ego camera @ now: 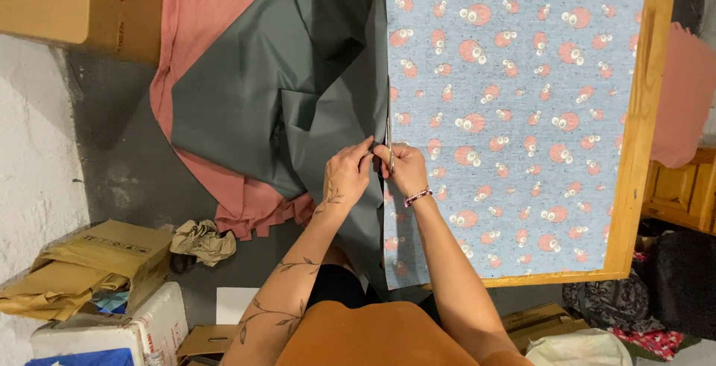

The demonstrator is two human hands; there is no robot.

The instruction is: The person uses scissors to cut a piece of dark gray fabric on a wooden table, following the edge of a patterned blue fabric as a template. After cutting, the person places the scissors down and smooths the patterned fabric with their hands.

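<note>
A blue sheet patterned with red round shapes [514,112] lies flat on a wooden table [647,135]. Along its left edge hangs a large dark grey sheet with a pink underside [268,90], draping over the table's side toward the floor. My right hand [406,168] is shut on a pair of scissors [389,146], blades pointing away from me along the seam between the blue and grey sheets. My left hand [347,172] pinches the grey sheet right beside the scissors. Both hands touch at the edge.
A cardboard box [82,4] stands at the upper left. Brown paper bags [89,261], crumpled paper [201,239] and a white package [112,329] lie on the grey floor at lower left. Wooden furniture [682,191] and bundled dark fabrics [634,306] sit at the right.
</note>
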